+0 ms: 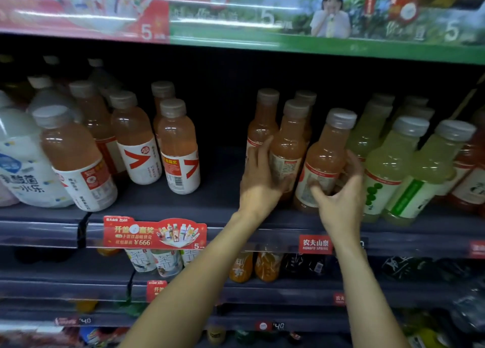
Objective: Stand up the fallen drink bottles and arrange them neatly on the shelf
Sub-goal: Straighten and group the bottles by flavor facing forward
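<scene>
Three pale orange drink bottles with grey caps stand close together on the dark shelf, right of its middle. My left hand wraps the middle orange bottle from its left side, fingers reaching in behind it. My right hand grips the front orange bottle low on its label, thumb across the front and fingers round the right side. That bottle leans slightly to the right. The rear orange bottle stands just left of my left hand's fingers.
Several orange bottles with red-and-white labels stand at the left, beside a large white bottle. Pale green bottles crowd in right of my right hand, red ones beyond. A bare gap of shelf lies between the groups. Price rail with red tag below.
</scene>
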`<control>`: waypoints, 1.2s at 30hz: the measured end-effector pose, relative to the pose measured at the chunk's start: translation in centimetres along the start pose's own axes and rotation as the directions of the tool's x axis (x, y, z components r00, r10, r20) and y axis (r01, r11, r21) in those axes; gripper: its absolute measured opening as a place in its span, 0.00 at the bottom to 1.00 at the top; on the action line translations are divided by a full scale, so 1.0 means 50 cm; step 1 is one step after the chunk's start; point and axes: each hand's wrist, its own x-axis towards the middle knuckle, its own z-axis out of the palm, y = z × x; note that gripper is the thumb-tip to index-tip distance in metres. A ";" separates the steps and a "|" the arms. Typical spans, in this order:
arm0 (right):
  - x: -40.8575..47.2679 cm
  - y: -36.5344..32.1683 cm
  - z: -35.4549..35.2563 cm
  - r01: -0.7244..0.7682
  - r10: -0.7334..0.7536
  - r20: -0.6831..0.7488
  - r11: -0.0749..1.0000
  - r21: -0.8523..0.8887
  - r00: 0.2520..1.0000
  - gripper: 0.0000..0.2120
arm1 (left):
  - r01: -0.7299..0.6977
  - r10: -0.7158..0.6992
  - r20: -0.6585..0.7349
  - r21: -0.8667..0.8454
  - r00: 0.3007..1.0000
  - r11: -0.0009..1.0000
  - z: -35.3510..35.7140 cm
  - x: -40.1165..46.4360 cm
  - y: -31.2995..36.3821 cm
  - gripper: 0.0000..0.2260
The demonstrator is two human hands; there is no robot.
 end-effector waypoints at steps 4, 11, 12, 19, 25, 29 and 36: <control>0.009 -0.003 0.015 0.008 -0.006 0.069 1.000 -0.025 0.998 0.39 | -0.013 0.012 -0.033 -0.004 0.999 1.000 -0.011 -0.007 -0.013 0.37; -0.012 -0.018 0.044 0.098 -0.097 0.016 0.964 -0.245 0.995 0.38 | -0.062 0.067 -0.099 0.051 0.993 0.997 -0.071 -0.028 -0.042 0.39; -0.024 -0.022 0.046 0.129 -0.144 -0.037 0.954 -0.271 0.989 0.35 | -0.066 0.072 -0.078 0.067 0.994 0.996 -0.078 -0.028 -0.041 0.40; -0.097 -0.129 0.117 0.560 -0.559 0.068 0.829 0.004 0.827 0.15 | -0.193 0.330 -0.317 0.393 0.889 0.899 -0.246 -0.056 -0.042 0.22; -0.102 -0.201 0.301 0.339 -0.384 0.382 0.923 0.181 0.841 0.41 | -0.011 0.217 -0.482 0.394 0.849 0.919 -0.374 -0.044 -0.136 0.28; -0.084 -0.217 0.365 0.195 -0.231 0.409 0.972 0.127 0.883 0.49 | -0.034 0.238 -0.452 0.414 0.860 0.910 -0.382 -0.015 -0.153 0.28; -0.054 -0.188 0.373 0.255 -0.212 0.280 0.959 -0.127 0.936 0.43 | -0.188 0.361 -0.295 0.484 0.885 0.855 -0.358 0.039 -0.131 0.25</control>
